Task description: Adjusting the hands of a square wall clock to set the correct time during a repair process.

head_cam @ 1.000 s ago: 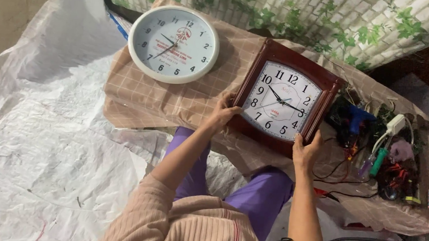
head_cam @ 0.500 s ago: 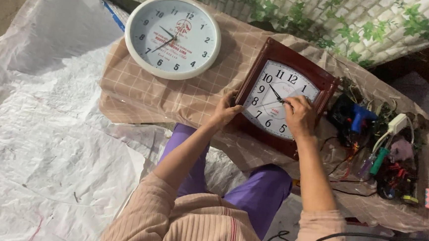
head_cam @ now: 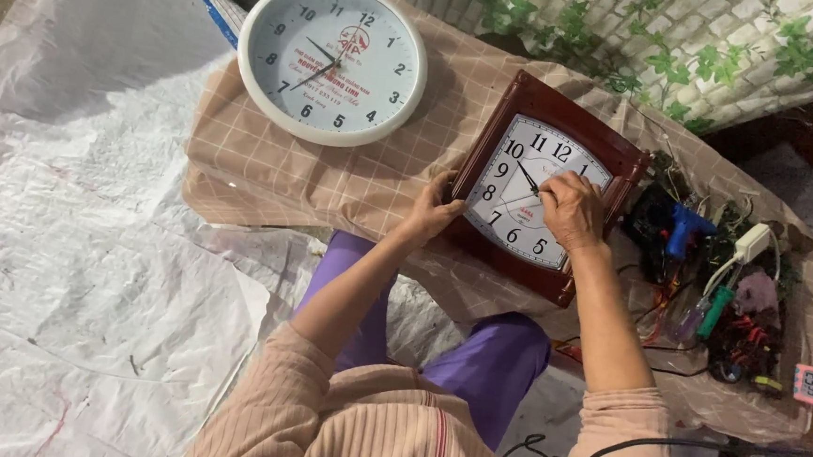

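Square brown wall clock [head_cam: 524, 151] tilted up near the checked cloth's [head_cam: 269, 168] front edge. Left hand [head_cam: 431, 216] gripping its left frame edge, fingers curled round; right hand [head_cam: 572, 209] flat on the dial, fingers loosely bent, clasping nothing. Could slip toward the tool clutter [head_cam: 723, 285] at the right edge if grip loosens. Round white clock [head_cam: 332, 59] flat at the back-left corner.

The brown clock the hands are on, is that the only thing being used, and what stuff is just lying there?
In use: brown square clock, left hand gripping its edge, right hand on its face.

Lying about: round white clock, blue glue gun, tangle of wires and tools, checked cloth.
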